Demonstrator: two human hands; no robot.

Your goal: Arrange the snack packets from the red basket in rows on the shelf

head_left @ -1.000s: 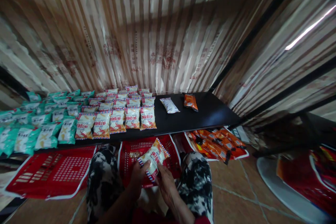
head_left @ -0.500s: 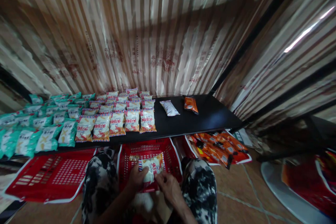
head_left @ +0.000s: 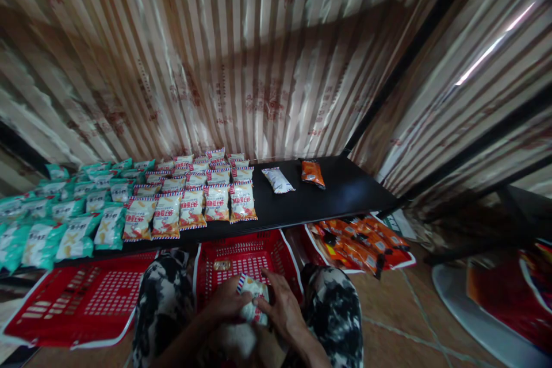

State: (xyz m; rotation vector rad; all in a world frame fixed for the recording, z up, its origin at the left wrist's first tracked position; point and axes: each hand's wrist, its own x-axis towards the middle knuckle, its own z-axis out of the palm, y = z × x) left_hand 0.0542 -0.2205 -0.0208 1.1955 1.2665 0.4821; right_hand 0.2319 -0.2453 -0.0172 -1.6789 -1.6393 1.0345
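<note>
Between my two hands, low in the head view, is a white snack bag (head_left: 254,297) with a striped edge, held above a red basket (head_left: 206,282). My left hand (head_left: 228,302) grips its left side, thumb across the front. My right hand (head_left: 280,305) holds the right side, its thumb on the bag and its fingers bent over the edge. Rows of white-and-orange bags (head_left: 166,214) and green bags (head_left: 75,236) lie on the black shelf (head_left: 276,213). Farther right on it lie a silvery white bag (head_left: 278,180) and an orange bag (head_left: 312,173).
Another red basket (head_left: 81,299) stands at the left. To the right, a basket holds orange packets (head_left: 353,241). A small packet (head_left: 222,265) lies in the middle basket. Black metal bars (head_left: 405,63) and a striped curtain (head_left: 259,69) rise behind the shelf.
The held bag has turned and come slightly lower and to the right. My right hand has moved up, with its fingers farther over the bag. The view has shifted slightly.
</note>
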